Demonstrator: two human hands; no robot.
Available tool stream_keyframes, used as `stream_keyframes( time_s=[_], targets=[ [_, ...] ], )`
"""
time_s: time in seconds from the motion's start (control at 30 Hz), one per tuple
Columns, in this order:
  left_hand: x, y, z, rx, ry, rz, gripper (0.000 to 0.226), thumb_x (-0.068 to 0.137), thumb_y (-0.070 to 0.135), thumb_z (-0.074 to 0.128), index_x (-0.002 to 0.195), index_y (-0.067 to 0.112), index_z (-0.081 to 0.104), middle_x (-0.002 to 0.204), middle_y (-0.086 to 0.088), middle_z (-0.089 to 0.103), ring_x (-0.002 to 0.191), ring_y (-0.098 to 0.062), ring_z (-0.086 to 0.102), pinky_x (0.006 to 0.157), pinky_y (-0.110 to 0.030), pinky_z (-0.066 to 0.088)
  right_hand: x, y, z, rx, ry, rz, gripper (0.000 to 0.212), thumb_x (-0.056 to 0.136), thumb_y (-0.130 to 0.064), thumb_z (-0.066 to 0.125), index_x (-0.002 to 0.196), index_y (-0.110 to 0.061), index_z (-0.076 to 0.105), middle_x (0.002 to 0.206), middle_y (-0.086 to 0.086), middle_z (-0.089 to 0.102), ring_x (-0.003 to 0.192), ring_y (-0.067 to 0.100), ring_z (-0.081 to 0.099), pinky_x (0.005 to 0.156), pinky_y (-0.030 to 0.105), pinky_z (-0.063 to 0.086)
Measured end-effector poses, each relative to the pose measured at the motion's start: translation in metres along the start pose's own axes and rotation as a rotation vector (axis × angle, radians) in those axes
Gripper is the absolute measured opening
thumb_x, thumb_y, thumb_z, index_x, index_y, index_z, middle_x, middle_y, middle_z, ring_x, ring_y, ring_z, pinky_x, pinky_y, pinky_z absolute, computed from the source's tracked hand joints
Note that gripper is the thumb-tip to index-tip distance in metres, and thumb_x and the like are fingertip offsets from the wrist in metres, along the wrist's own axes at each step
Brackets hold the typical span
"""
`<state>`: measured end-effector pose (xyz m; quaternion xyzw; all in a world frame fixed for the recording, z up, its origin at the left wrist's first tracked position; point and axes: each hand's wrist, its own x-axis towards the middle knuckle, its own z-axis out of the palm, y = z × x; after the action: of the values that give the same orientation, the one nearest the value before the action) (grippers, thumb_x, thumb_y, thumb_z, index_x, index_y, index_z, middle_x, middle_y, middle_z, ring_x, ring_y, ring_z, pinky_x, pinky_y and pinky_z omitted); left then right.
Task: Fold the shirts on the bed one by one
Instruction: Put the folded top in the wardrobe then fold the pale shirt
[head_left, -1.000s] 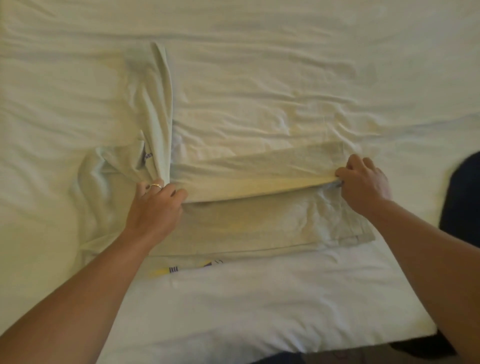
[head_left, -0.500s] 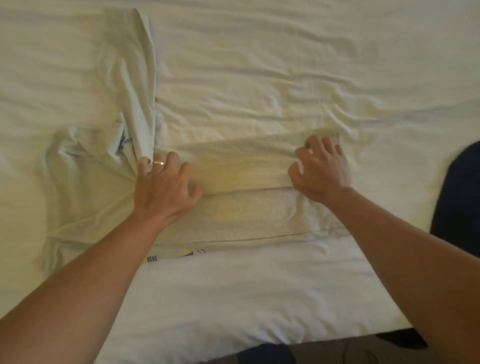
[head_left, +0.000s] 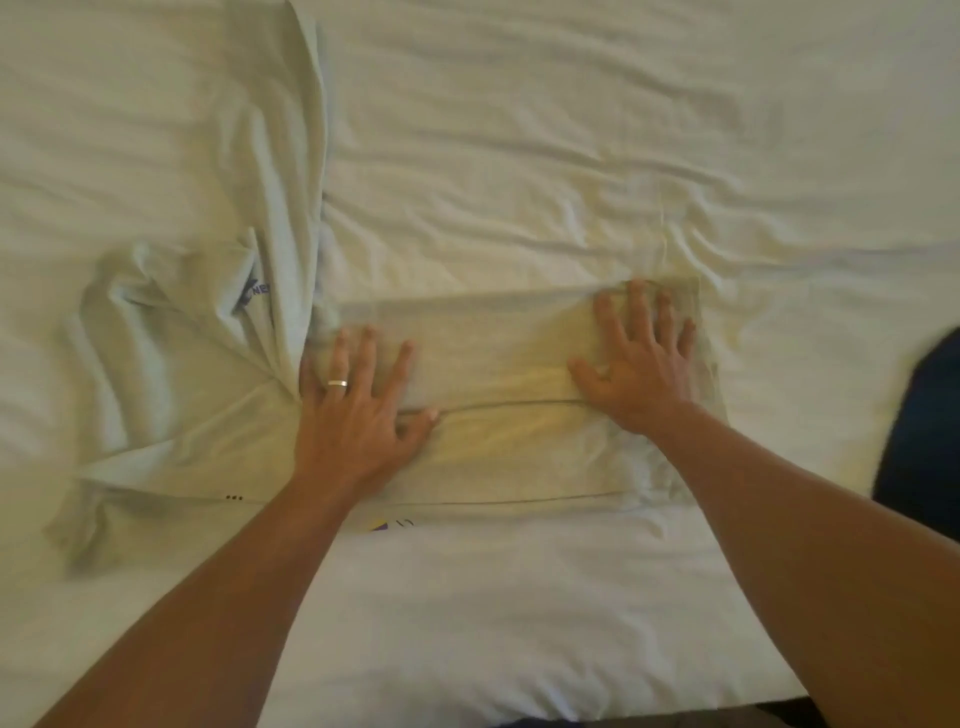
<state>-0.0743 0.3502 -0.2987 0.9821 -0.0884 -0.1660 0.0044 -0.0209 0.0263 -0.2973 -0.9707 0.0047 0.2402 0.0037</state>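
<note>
Hands lie flat on a pale shirt (head_left: 493, 364) that is spread on the bed (head_left: 571, 130), which is covered with a wrinkled white sheet. The left hand (head_left: 358, 410), with a ring (head_left: 337, 383) on one finger, presses down with its fingers straight and spread; it grips nothing, and the thumb rests at the edge of the folded layer. The right hand (head_left: 641, 364) presses in the same way, palm down, fingers straight and apart, and holds nothing. Between the two hands the body of the shirt makes a folded band, and a second folded edge runs just below the wrists, toward the person. Beyond the left hand, on its outer side, the shirt is bunched and creased, and one sleeve (head_left: 291, 156) stretches away from the hand toward the far side of the bed. Near that sleeve small dark blue lettering shows, too blurred to read. Well apart from the right hand, on its outer side, a dark blue thing (head_left: 924, 415) is at the edge of the view.
</note>
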Motion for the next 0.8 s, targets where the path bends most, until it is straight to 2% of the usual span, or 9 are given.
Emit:
stream_keyframes(
  time_s=[0.07, 0.13, 0.23, 0.33, 0.47, 0.6, 0.67, 0.73, 0.8],
  targets=[
    [-0.018, -0.015, -0.001, 0.004, 0.175, 0.082, 0.074, 0.096, 0.063, 0.044, 0.156, 0.019, 0.039, 0.162, -0.021, 0.031, 0.148, -0.044, 0.028, 0.117, -0.064, 0.024, 0.0, -0.024, -0.013, 0.006, 0.075, -0.027, 0.081, 0.086, -0.062, 0.036, 0.155, -0.022, 0.023, 0.167, 0.014, 0.006, 0.152, 0.041, 0.004, 0.121, 0.061, 0.006],
    [-0.041, -0.037, 0.002, -0.003, 0.29, 0.074, 0.069, 0.096, 0.057, 0.05, 0.15, 0.015, 0.049, 0.157, -0.02, 0.041, 0.145, -0.043, 0.036, 0.113, -0.06, 0.03, 0.002, -0.062, -0.022, 0.039, 0.188, -0.126, 0.069, 0.084, -0.052, 0.041, 0.142, -0.014, 0.046, 0.158, 0.017, 0.03, 0.144, 0.042, 0.026, 0.118, 0.061, 0.018],
    [-0.076, -0.08, 0.01, -0.034, 0.268, -0.067, 0.071, 0.095, 0.059, 0.045, 0.149, 0.013, 0.049, 0.156, -0.017, 0.042, 0.144, -0.043, 0.036, 0.109, -0.06, 0.03, 0.013, -0.132, -0.032, 0.16, 0.291, -0.236, 0.052, 0.086, -0.041, 0.047, 0.124, -0.009, 0.061, 0.138, 0.016, 0.053, 0.124, 0.041, 0.048, 0.108, 0.055, 0.037],
    [-0.101, -0.129, 0.017, -0.052, 0.149, -0.219, 0.077, 0.092, 0.061, 0.042, 0.152, 0.014, 0.044, 0.158, -0.017, 0.037, 0.145, -0.045, 0.032, 0.107, -0.062, 0.029, 0.028, -0.205, -0.049, 0.364, 0.216, -0.213, 0.042, 0.094, -0.035, 0.052, 0.128, -0.012, 0.061, 0.131, 0.01, 0.058, 0.12, 0.033, 0.051, 0.099, 0.045, 0.043],
    [-0.12, -0.167, 0.033, -0.083, 0.005, -0.292, 0.084, 0.089, 0.07, 0.036, 0.156, 0.019, 0.036, 0.166, -0.013, 0.025, 0.149, -0.043, 0.025, 0.108, -0.063, 0.029, 0.055, -0.286, -0.069, 0.707, 0.08, -0.074, 0.044, 0.094, -0.037, 0.055, 0.133, -0.015, 0.058, 0.127, 0.003, 0.061, 0.114, 0.023, 0.058, 0.093, 0.035, 0.049],
    [-0.119, -0.167, 0.047, -0.157, -0.025, -0.344, 0.084, 0.092, 0.077, 0.024, 0.161, 0.029, 0.021, 0.171, -0.003, 0.009, 0.155, -0.036, 0.009, 0.114, -0.066, 0.023, 0.085, -0.338, -0.078, 1.072, -0.012, 0.199, 0.047, 0.083, -0.037, 0.066, 0.123, -0.012, 0.063, 0.11, 0.004, 0.068, 0.102, 0.026, 0.066, 0.087, 0.038, 0.057],
    [-0.118, -0.168, 0.051, -0.193, -0.027, -0.349, 0.084, 0.092, 0.079, 0.021, 0.161, 0.031, 0.018, 0.171, -0.001, 0.007, 0.156, -0.034, 0.007, 0.116, -0.066, 0.021, 0.092, -0.353, -0.082, 1.258, -0.068, 0.304, 0.036, 0.08, -0.029, 0.072, 0.111, -0.014, 0.064, 0.102, 0.004, 0.068, 0.098, 0.028, 0.067, 0.085, 0.042, 0.058],
    [-0.119, -0.168, 0.051, -0.21, -0.031, -0.338, 0.084, 0.091, 0.079, 0.021, 0.161, 0.033, 0.016, 0.171, 0.0, 0.005, 0.156, -0.033, 0.006, 0.116, -0.065, 0.02, 0.091, -0.361, -0.088, 1.345, -0.02, 0.285, 0.016, 0.084, -0.021, 0.071, 0.095, -0.016, 0.062, 0.091, 0.0, 0.066, 0.091, 0.023, 0.067, 0.08, 0.036, 0.058],
    [-0.12, -0.17, 0.049, -0.228, -0.07, -0.335, 0.085, 0.089, 0.081, 0.014, 0.161, 0.037, 0.005, 0.171, 0.004, -0.007, 0.157, -0.03, -0.004, 0.119, -0.063, 0.013, 0.072, -0.37, -0.093, 1.284, 0.111, 0.148, 0.011, 0.084, -0.022, 0.068, 0.089, -0.013, 0.066, 0.079, -0.004, 0.066, 0.076, 0.015, 0.065, 0.068, 0.029, 0.053]
  ],
)
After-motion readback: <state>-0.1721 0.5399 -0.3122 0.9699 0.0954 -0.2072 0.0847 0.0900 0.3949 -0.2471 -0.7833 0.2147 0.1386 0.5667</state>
